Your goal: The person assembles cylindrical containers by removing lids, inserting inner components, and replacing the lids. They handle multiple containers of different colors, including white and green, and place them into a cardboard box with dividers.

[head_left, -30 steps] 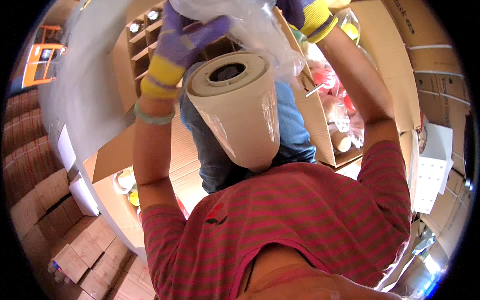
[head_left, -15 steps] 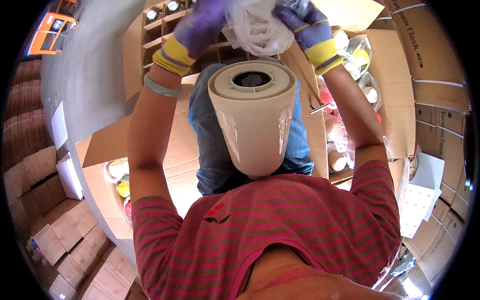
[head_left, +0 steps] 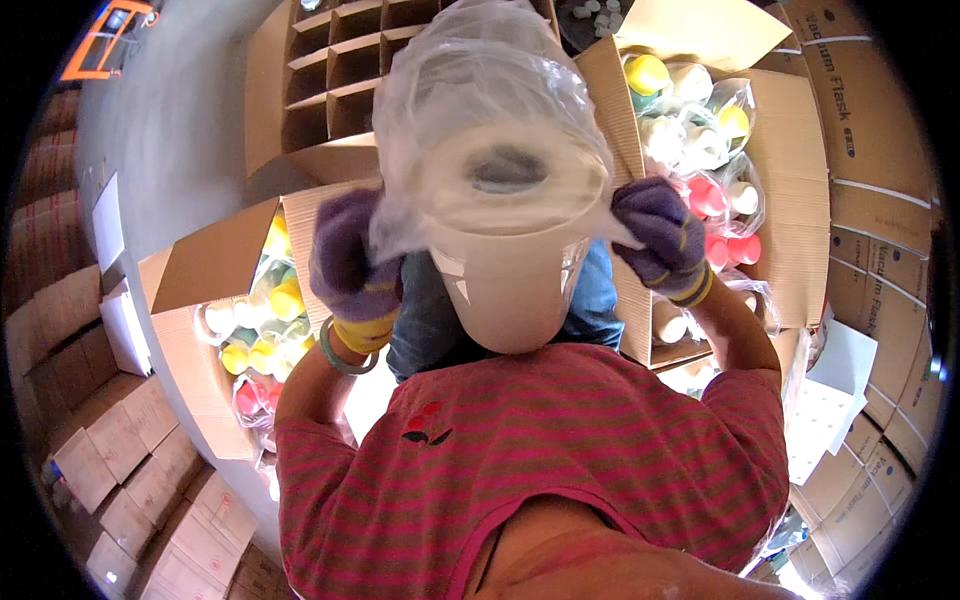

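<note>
A cream, tapered vacuum flask body [head_left: 510,290] rests between my knees, its round end with a dark centre opening facing away from me. Over that end lies a clear plastic bag [head_left: 480,80], pulled partway down the flask's sides. My left hand [head_left: 352,255], in a purple and yellow glove, is closed on the bag's edge at the left. At the right, my right hand [head_left: 662,235], gloved the same way, grips the opposite edge with its fingers pinched together. The bag's far part puffs up above the flask.
Ahead stands a carton with cardboard dividers [head_left: 330,65]. An open box of bagged yellow, white and red-topped items [head_left: 700,190] is at the right, another box [head_left: 200,375] at the left. Stacked cartons [head_left: 875,150] line the right side; an orange cart [head_left: 105,40] stands far left.
Both hands have come down toward me, drawing the bunched bag open and over the flask's end. The flask stays between my knees.
</note>
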The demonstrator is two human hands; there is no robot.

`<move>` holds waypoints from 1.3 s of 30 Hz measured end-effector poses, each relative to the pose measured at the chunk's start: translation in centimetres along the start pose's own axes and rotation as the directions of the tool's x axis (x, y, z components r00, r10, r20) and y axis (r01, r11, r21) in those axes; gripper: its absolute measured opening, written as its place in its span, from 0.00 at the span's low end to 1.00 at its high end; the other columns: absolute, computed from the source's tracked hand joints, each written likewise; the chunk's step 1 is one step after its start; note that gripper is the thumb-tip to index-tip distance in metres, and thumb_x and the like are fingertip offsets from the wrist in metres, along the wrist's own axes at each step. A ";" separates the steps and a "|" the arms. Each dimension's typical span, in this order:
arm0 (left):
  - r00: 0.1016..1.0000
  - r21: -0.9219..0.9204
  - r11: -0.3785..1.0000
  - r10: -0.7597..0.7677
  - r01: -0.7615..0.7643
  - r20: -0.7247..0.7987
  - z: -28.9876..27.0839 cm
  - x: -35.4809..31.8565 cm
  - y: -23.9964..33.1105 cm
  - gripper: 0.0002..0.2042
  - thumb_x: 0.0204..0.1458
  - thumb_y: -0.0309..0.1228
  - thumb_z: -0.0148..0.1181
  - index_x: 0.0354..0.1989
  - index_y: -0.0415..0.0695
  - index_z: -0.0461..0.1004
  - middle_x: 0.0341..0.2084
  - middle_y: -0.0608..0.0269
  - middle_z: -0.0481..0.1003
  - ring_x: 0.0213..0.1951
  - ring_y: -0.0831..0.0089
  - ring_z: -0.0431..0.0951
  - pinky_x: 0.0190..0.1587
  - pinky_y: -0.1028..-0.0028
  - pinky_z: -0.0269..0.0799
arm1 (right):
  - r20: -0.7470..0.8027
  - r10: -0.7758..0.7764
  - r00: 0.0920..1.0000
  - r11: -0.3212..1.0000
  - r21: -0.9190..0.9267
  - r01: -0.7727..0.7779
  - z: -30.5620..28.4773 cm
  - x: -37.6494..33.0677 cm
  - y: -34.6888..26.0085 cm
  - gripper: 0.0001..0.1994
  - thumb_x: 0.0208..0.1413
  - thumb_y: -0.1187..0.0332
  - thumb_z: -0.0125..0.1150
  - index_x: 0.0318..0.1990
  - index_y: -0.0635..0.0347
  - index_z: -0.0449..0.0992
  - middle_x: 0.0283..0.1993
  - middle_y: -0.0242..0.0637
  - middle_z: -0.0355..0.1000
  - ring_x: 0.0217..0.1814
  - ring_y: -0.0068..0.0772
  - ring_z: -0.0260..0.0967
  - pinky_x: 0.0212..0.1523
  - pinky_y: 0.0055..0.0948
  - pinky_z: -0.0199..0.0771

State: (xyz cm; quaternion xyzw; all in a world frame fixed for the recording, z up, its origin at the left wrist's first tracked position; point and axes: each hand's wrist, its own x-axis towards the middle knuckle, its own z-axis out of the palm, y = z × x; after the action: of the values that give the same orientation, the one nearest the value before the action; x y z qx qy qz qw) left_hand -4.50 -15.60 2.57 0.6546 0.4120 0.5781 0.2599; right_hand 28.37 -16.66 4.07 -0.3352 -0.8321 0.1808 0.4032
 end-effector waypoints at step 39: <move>0.815 0.134 0.976 -0.063 0.170 -0.575 -16.2 -7.7 -10.9 0.31 0.53 0.24 0.58 0.65 0.38 0.54 0.61 0.48 0.61 0.63 0.55 0.62 0.65 0.63 0.56 | 0.146 0.223 0.964 0.966 -0.167 -0.198 14.8 3.9 11.3 0.26 0.61 0.63 0.53 0.65 0.59 0.57 0.67 0.40 0.59 0.68 0.36 0.56 0.67 0.37 0.55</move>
State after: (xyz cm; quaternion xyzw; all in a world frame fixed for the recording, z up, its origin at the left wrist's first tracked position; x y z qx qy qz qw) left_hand -22.80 -18.52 -7.35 0.4470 0.5603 0.6900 0.1005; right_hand 19.53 -6.36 -9.21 -0.4355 -0.8332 0.1861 0.2855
